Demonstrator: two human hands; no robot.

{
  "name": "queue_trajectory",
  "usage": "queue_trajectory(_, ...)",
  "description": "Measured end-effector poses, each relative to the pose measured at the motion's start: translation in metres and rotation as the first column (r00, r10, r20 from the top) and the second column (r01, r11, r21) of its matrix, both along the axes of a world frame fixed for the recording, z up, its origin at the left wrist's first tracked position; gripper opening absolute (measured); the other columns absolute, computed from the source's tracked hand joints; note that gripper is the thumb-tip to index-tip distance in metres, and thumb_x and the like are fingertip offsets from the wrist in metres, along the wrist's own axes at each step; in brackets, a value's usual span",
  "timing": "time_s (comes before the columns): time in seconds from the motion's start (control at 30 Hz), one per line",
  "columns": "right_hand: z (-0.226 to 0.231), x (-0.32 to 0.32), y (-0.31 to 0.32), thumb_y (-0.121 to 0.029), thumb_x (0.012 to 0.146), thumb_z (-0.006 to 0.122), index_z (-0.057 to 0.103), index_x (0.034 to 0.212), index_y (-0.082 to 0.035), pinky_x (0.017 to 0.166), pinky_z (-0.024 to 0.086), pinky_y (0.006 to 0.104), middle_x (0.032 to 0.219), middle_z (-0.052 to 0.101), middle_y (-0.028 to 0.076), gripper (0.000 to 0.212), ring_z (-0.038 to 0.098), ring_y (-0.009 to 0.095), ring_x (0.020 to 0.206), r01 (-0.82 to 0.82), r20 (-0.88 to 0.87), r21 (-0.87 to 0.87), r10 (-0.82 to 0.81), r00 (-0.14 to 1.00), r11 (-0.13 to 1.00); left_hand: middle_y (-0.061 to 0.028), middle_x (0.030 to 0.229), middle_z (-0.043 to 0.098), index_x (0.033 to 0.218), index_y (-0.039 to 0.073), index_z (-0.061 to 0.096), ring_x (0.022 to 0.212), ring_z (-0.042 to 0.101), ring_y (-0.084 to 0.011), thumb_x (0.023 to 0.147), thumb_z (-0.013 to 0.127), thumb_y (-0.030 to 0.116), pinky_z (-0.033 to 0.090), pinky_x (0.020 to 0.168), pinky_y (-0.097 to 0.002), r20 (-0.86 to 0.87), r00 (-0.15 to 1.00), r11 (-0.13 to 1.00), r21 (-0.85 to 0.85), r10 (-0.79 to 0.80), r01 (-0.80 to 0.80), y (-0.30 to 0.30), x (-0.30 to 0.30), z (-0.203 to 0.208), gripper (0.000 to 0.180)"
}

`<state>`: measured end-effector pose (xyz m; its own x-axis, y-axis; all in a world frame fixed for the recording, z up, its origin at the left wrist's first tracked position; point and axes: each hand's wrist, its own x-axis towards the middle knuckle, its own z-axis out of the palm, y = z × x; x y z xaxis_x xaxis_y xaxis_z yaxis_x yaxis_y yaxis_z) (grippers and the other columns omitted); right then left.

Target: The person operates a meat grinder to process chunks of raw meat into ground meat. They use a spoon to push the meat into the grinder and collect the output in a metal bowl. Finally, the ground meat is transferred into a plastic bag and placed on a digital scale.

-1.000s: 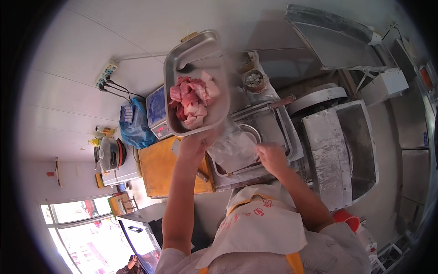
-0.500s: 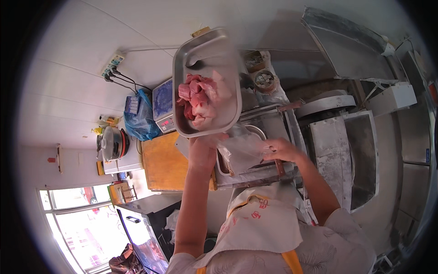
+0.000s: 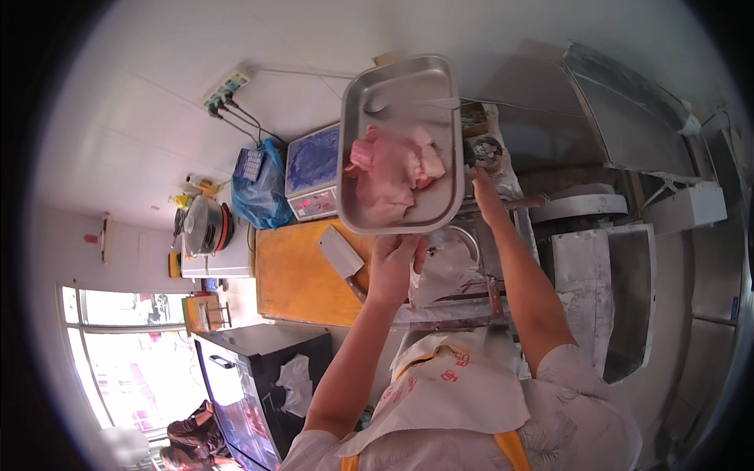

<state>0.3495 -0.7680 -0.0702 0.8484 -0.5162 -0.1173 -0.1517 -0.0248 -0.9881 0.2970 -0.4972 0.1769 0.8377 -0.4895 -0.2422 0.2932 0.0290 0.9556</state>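
Note:
A deep metal tray (image 3: 444,206) holds pink and red pieces of raw meat (image 3: 390,161), partly blurred. A curved dark shape lies at its far end; I cannot make out what it is. My left hand (image 3: 395,263) is just below the tray's near rim, its fingers closed on the edge of a clear plastic bag (image 3: 448,275), which hangs to its right. At the tray's right side is my right hand (image 3: 484,192), next to a small dark object (image 3: 469,152). Its fingertips are blurred and partly hidden, so its grip is unclear.
A cleaver (image 3: 340,253) lies on the wooden board (image 3: 290,267) at left. Behind it stand a blue-topped scale (image 3: 312,162) and a blue plastic bag (image 3: 259,196). A bowl of coins (image 3: 488,154) sits behind my right hand; a floury machine (image 3: 581,267) stands further right.
My right hand has left the plastic bag and moved forward to the tray's right side. The view has shifted, showing more of the cleaver. My left hand stays by the tray's near rim.

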Motion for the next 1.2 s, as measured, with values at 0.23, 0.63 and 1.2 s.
queue_trajectory(0.23,0.285,-0.039,0.042,-0.008,0.100,0.064,0.065,0.121,0.001,0.091,0.056,0.0463,0.110,0.072,0.020,0.023,0.071,0.039,0.105,0.384,0.559,-0.346,-0.141,0.817,0.856,-0.0005,0.075,0.055,0.094,0.005,0.059,0.060,0.045,-0.0074,0.112,0.053,0.020,0.035,0.054,-0.0250,0.070,0.998,0.999,0.040,0.007,-0.010,0.008,-0.011,-0.006,0.024)
queue_trajectory(0.63,0.394,0.031,0.030,-0.006,0.098,0.063,0.060,0.112,0.000,0.081,0.054,0.0443,0.097,0.072,0.020,0.015,0.069,0.038,0.089,-0.286,-0.140,-0.860,0.345,0.928,0.422,-0.0060,0.076,0.061,0.107,0.002,0.060,0.067,0.058,-0.0163,0.107,0.058,0.013,0.046,0.064,-0.0352,0.202,0.979,0.999,0.035,-0.023,0.016,0.002,-0.006,-0.013,0.010)
queue_trajectory(1.2,0.417,-0.060,0.072,-0.014,0.097,0.066,0.067,0.095,-0.004,0.069,0.052,0.0493,0.086,0.072,0.016,0.010,0.069,0.040,0.083,-0.224,-0.170,-0.947,0.230,0.958,0.231,-0.0012,0.078,0.060,0.108,0.003,0.062,0.067,0.053,-0.0082,0.111,0.058,0.016,0.042,0.058,-0.0270,0.244,0.969,0.999,-0.029,-0.029,0.037,-0.001,0.001,-0.033,0.014)
